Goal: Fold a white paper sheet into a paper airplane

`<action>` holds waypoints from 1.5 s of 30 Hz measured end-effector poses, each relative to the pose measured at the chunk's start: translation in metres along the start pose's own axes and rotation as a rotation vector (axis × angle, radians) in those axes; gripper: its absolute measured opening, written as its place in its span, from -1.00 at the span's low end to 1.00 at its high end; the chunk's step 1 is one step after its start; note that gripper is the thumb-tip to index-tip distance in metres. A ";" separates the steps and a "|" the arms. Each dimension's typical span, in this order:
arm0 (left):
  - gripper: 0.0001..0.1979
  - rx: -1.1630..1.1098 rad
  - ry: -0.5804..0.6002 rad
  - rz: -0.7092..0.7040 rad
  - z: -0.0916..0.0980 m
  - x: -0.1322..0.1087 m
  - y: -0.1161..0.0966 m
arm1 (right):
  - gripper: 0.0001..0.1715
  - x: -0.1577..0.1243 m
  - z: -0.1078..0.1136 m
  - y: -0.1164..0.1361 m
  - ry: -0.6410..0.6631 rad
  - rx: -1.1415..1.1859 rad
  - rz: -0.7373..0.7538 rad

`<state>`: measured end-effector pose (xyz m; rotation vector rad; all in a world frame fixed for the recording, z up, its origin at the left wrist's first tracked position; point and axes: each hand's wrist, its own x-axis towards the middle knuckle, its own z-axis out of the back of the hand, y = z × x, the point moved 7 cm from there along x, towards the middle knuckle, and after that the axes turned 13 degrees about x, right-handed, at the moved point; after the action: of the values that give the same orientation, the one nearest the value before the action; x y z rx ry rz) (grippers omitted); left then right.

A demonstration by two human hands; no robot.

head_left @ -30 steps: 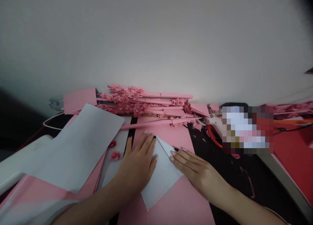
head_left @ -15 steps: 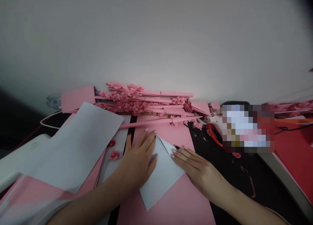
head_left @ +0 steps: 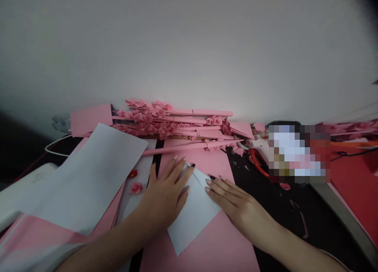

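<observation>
At the near side of the dark worktop [head_left: 280, 224], a long pink sheet [head_left: 201, 240] is laid lengthwise, and on it a folded white paper [head_left: 195, 217] is set at a slant, one corner pointed toward the near edge. Its upper left side is covered by the left hand [head_left: 165, 195], which is held open, palm down, with the fingers spread; the fingertips are rested around the paper's far corner, and nothing is gripped. The right side is touched by the fingertips of the right hand [head_left: 233, 201], which is laid open with the fingers nearly together and likewise closed on nothing. To the left, a large white sheet [head_left: 85, 177] is spread over pink sheets [head_left: 56, 226]. Between it and the left hand, a small pink paper rose [head_left: 136, 188] can be seen. Farther off, a red loop-shaped handle [head_left: 260, 165] is partly hidden by a pixelated patch. Beyond, pink paper flowers [head_left: 159, 114] with rolled stems are heaped along the foot of a grey wall [head_left: 189, 47].
</observation>
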<state>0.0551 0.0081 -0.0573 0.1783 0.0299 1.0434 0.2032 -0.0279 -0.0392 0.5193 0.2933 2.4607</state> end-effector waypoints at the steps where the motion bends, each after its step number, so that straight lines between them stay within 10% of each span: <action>1: -0.50 0.010 0.000 -0.003 0.000 0.000 0.000 | -0.54 0.001 0.001 0.001 -0.004 0.000 0.003; 45: -0.56 -0.005 -0.008 -0.036 0.004 0.001 -0.002 | -0.47 0.040 -0.011 0.006 0.165 -0.062 -0.178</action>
<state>0.0581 0.0075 -0.0537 0.1770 0.0237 1.0065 0.1657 -0.0098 -0.0355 0.2519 0.3143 2.3336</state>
